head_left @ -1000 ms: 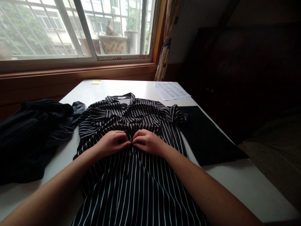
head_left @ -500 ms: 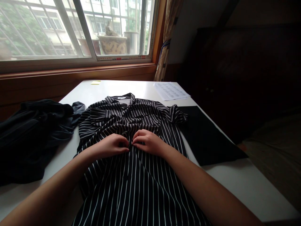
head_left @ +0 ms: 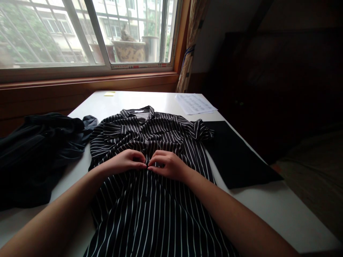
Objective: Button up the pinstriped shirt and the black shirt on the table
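A black shirt with white stripes (head_left: pixel 160 200) lies front up, its collar toward the window and its lower part running toward me. My left hand (head_left: pixel 131 160) pinches the cloth at the front placket, in the middle of the shirt. Facing it, my right hand (head_left: pixel 167 164) pinches the same spot from the other side, and the fingertips of both hands almost meet. Any button between the fingers is too small or hidden to make out. The shirt's sleeves lie folded in at its upper left and bunched at its upper right.
The shirt is on a white table (head_left: pixel 163 98). Dark crumpled clothing (head_left: pixel 40 157) lies at the left, a flat black cloth (head_left: pixel 238 160) at the right. Printed papers (head_left: pixel 195 103) and a yellow sticky note (head_left: pixel 109 94) are at the far end, below a barred window (head_left: pixel 107 35).
My right hand has shifted slightly down and left, and my left fingertips have risen a little. Both sets of fingertips are closer together on the placket; the shirt has hardly moved.
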Available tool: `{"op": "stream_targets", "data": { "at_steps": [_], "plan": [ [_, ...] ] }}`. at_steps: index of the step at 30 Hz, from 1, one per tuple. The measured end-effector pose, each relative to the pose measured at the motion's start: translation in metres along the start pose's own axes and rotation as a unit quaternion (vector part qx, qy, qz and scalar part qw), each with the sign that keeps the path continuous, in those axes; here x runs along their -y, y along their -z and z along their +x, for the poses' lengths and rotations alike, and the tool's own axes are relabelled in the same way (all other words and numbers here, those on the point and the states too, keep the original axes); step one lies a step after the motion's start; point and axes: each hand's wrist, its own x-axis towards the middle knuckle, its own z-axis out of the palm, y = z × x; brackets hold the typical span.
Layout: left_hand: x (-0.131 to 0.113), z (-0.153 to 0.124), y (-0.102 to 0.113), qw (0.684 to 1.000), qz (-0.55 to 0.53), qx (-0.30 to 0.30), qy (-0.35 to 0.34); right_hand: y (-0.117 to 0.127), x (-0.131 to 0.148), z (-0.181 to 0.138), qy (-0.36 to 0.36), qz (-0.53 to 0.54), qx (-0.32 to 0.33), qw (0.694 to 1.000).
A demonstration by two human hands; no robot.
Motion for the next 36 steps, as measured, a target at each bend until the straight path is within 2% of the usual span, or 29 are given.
{"op": "stream_targets", "data": {
  "at_steps": [9,18,29,36],
  "plan": [
    [0.0051,0.0014,0.0005,1.000,-0.011,0.007,-0.018,-0.0084,-0.0059,0.0006,-0.034,0.000,0.014,0.999],
    [0.0028,0.0015,-0.0004,1.000,-0.015,0.006,0.001,-0.0086,0.0006,0.0022,-0.080,0.037,-0.005,0.996],
    [-0.0024,-0.0004,0.0021,0.997,-0.072,0.022,0.035,-0.0070,0.0014,0.0048,-0.151,0.102,-0.001,0.983],
    [-0.0028,-0.0001,0.0032,0.995,-0.088,0.030,0.033,-0.0083,0.0001,0.0047,-0.165,0.111,0.000,0.980]
  ]
}}
